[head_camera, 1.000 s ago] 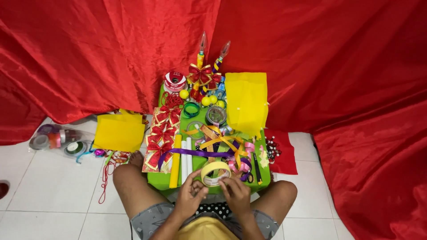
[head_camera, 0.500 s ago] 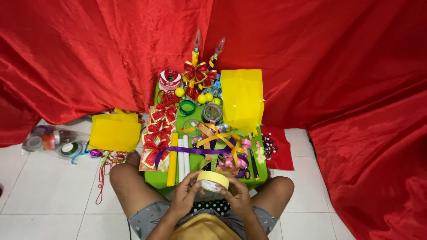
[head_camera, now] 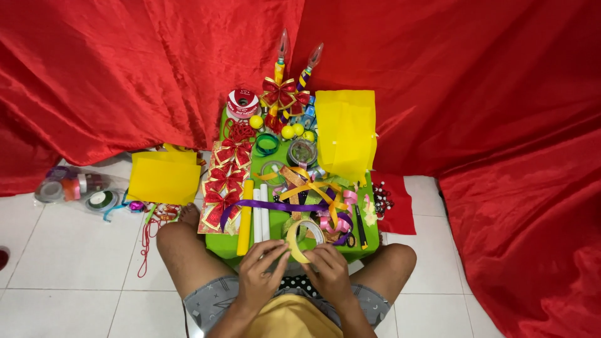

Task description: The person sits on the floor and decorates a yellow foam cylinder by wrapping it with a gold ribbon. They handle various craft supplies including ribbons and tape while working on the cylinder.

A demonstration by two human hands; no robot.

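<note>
I sit cross-legged on a white tiled floor at a small green table [head_camera: 370, 240] crowded with craft supplies. Both hands hold a roll of yellowish tape [head_camera: 302, 238] at the table's near edge. My left hand [head_camera: 263, 268] grips its left side. My right hand [head_camera: 328, 270] pinches its lower right rim. Just beyond the roll lie a purple ribbon [head_camera: 275, 205], orange and yellow ribbon strips [head_camera: 311, 187], and white and yellow sticks [head_camera: 253, 213].
Red bows [head_camera: 222, 188] line the table's left side, yellow paper [head_camera: 346, 131] its right back. Ribbon spools, small yellow balls and two bulb-topped sticks [head_camera: 294, 56] stand at the back. A yellow sheet [head_camera: 164, 177] and bagged tape rolls [head_camera: 75, 188] lie left. Red cloth hangs all around.
The tape roll has tilted up on edge between my hands, and my fingers have shifted around its rim. The head view has moved slightly.
</note>
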